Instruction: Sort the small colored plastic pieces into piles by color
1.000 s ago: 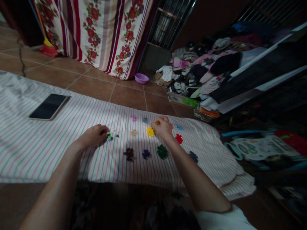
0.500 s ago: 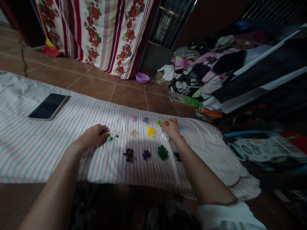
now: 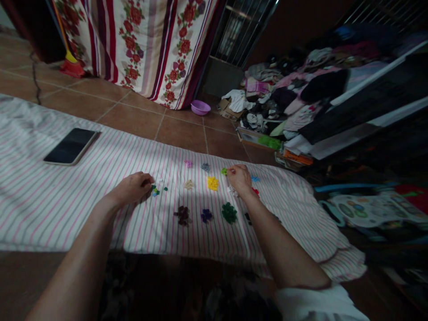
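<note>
Left hand (image 3: 133, 188) resting knuckles-up on the striped cloth (image 3: 67, 196), fingers curled in; whether anything sits inside the curl, impossible to tell. Just off its fingertips, a small scatter of mixed green and blue pieces (image 3: 155, 191). Right hand (image 3: 239, 177) farther out on the cloth, fingertips pinched together at a light-green cluster (image 3: 224, 171), touching or nearly touching it. Between the two hands, a yellow pile (image 3: 212, 183) and a pale beige pile (image 3: 189, 184). Nearer the body from the right hand, a dark-green pile (image 3: 229, 212), a purple pile (image 3: 206, 215) and a dark maroon pile (image 3: 182, 214). Beyond the hands, small pink (image 3: 189, 163) and grey (image 3: 205, 167) clusters. Far out past the left hand, a dark phone (image 3: 71, 146) lying flat on the cloth.
</note>
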A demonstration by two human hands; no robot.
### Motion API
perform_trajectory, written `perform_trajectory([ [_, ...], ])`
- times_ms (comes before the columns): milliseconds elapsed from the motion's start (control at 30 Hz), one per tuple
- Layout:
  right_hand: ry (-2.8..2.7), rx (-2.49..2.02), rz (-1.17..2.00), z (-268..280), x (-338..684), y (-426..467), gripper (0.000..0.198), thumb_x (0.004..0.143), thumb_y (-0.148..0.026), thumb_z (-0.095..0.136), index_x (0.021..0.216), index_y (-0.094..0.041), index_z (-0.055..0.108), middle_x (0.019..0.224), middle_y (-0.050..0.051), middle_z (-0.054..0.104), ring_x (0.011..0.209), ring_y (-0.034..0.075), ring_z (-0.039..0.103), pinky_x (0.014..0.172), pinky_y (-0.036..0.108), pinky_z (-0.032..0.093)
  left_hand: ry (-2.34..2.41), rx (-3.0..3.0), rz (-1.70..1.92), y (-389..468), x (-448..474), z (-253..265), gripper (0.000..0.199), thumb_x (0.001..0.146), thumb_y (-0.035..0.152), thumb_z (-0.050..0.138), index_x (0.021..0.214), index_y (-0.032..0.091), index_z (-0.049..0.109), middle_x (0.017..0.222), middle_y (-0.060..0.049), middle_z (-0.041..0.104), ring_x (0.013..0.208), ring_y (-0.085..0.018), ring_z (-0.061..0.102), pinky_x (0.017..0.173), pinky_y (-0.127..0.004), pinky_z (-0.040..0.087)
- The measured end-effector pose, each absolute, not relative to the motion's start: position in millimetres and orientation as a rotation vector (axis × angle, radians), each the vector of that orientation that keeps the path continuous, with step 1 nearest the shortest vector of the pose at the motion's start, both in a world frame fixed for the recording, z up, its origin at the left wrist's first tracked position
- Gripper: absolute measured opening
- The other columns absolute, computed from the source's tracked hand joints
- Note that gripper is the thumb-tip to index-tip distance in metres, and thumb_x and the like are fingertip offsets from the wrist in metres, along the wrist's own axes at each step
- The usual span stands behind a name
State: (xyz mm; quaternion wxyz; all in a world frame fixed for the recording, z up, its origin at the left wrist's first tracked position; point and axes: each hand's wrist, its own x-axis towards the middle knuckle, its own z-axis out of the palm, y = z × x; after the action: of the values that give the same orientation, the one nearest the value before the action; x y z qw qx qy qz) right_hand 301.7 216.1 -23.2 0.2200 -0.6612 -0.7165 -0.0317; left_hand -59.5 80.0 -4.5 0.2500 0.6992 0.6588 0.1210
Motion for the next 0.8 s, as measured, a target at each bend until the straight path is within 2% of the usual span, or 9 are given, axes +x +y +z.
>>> perform_trajectory([
  [233,-1.894,-1.564,0.048,-11,271,189,0.021,0.077,-0.024,0.050,0.079,-0.018,0.071,0.096,0.011,0.062,0.094,0.023,0.059,0.087,0.037,0.049,1.804,1.944,0.336,81,-63,-10,0.031,0.081,0.023,0.042,0.097,0.019,0.068,0.100,-0.008,0.070,0.089,-0.018,0.065,0.082,-0.027,0.047],
  [400,-1.888,-1.352,0.246,0,227,149,0.022,0.081,-0.028,0.052,0.083,-0.018,0.071,0.102,0.011,0.061,0.091,0.020,0.061,0.075,0.032,0.054,1.789,1.917,0.413,80,-63,-13,0.034,0.082,0.020,0.039,0.098,0.018,0.069,0.103,-0.010,0.070,0.095,-0.019,0.065,0.086,-0.030,0.046],
  [600,-1.965,-1.153,0.445,4,176,103,0.017,0.083,-0.019,0.053,0.084,-0.019,0.070,0.103,0.008,0.061,0.091,0.017,0.062,0.073,0.029,0.055,1.757,1.799,0.480,78,-64,-11,0.034,0.081,0.021,0.038,0.099,0.017,0.067,0.104,-0.010,0.071,0.091,-0.018,0.065,0.083,-0.029,0.047],
  [667,-2.019,-1.146,0.515,1,162,93,0.018,0.084,-0.016,0.052,0.087,-0.019,0.070,0.105,0.009,0.060,0.092,0.018,0.062,0.075,0.030,0.055,1.739,1.768,0.483,77,-64,-12,0.034,0.080,0.023,0.040,0.100,0.018,0.066,0.097,-0.008,0.071,0.085,-0.017,0.065,0.079,-0.028,0.048],
  [800,-2.162,-1.146,0.510,-7,141,85,0.021,0.083,-0.009,0.053,0.087,-0.018,0.072,0.108,0.010,0.061,0.098,0.019,0.059,0.091,0.036,0.049,1.669,1.675,0.553,75,-66,-15,0.035,0.078,0.025,0.039,0.103,0.018,0.063,0.086,-0.005,0.070,0.069,-0.013,0.062,0.067,-0.025,0.047],
])
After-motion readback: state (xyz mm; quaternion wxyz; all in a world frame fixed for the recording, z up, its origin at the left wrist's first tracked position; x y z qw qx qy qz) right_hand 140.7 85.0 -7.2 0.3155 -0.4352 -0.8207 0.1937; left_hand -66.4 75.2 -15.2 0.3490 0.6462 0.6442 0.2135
